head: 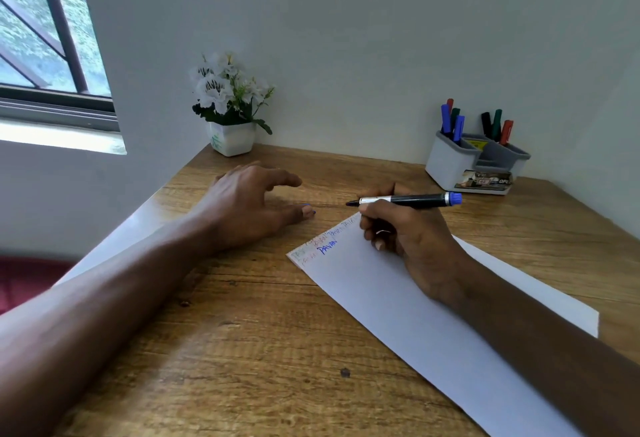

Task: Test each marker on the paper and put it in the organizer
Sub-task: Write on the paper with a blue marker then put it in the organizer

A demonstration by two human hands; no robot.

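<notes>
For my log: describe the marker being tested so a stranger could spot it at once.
A white paper lies on the wooden desk, and the right hand rests on its far end. That hand holds the marker: black with a blue end, level, not standing in the organizer like the others.

Both bare forearms reach forward. The left hand [251, 201] is palm down, fingers loosely spread; the right hand [405, 239] has fingers curled, pinching a marker [415, 200] between thumb and forefinger
</notes>
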